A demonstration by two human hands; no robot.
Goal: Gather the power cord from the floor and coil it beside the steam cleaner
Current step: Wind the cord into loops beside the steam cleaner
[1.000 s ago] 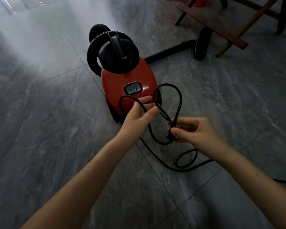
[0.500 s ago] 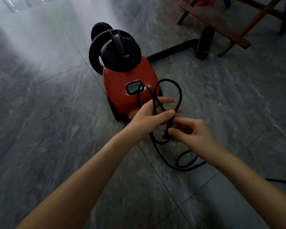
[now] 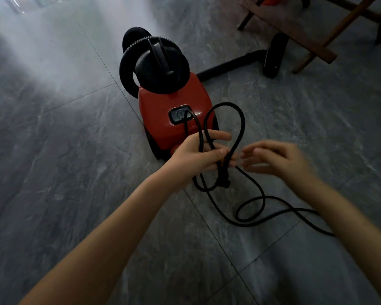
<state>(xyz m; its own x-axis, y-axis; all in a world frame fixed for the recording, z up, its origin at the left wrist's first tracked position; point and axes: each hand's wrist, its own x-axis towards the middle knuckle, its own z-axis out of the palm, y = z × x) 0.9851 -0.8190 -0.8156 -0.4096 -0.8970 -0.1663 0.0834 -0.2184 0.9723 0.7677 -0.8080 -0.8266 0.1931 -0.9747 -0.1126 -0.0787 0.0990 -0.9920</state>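
Note:
A red steam cleaner [image 3: 163, 111] with a black top and handle stands on the grey tiled floor. My left hand [image 3: 196, 155] grips two loops of the black power cord [image 3: 240, 126] just in front of the cleaner, and the plug [image 3: 223, 182] hangs below it. My right hand [image 3: 275, 160] is blurred, just right of the loops, with fingers spread and nothing in it. The remaining cord [image 3: 262, 205] curls on the floor below my hands and runs off to the right.
The cleaner's black hose and floor nozzle [image 3: 273, 56] lie behind it to the right. Wooden furniture legs [image 3: 306, 38] stand at the top right. Grey tiles [image 3: 64, 172] stretch to the left and front.
My right hand has let go of the cord near the plug and drawn back to the right. My left hand now holds both loops alone, with the plug dangling.

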